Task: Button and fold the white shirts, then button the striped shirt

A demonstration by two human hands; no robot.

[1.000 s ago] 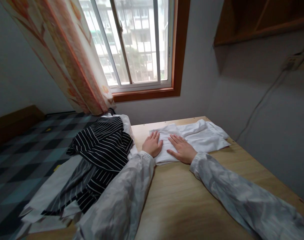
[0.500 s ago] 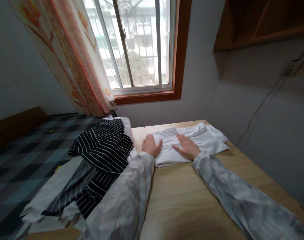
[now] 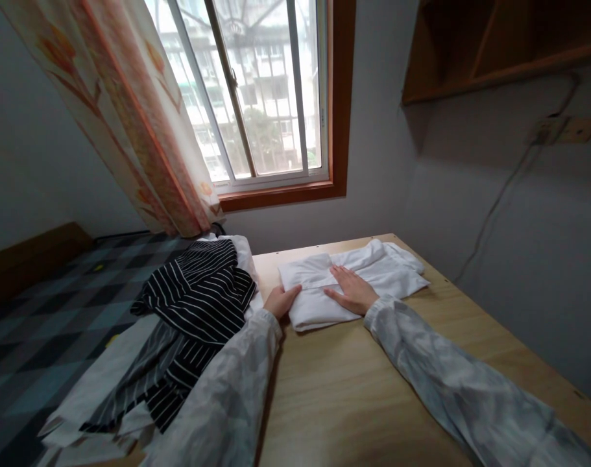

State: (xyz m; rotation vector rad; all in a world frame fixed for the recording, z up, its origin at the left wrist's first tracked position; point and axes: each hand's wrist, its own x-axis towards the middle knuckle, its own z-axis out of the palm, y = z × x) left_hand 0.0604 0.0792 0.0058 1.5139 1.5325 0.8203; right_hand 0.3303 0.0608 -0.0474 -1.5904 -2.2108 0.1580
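A folded white garment [image 3: 314,301] lies on the wooden table, its left part in a neat flat layer and its right part looser and creased. At its left edge is my left hand [image 3: 282,302], thumb on top of the cloth and the other fingers mostly hidden at or under the edge; it appears to pinch the fabric. My right hand [image 3: 353,292] rests flat on the middle of the garment, fingers stretched out. Both forearms wear loose grey-white patterned sleeves.
Left of the table [image 3: 324,395], black-and-white striped clothing [image 3: 202,285] is heaped over white cloth on a bed with a dark checked cover [image 3: 27,331]. A curtain [image 3: 130,117] hangs by the window [image 3: 261,97]. A wall shelf [image 3: 451,84] and a cable [image 3: 494,204] are on the right.
My left hand has slid from lying flat on the garment to its left edge, with the thumb now on top. My right hand stays flat on the cloth. The view has shifted slightly.
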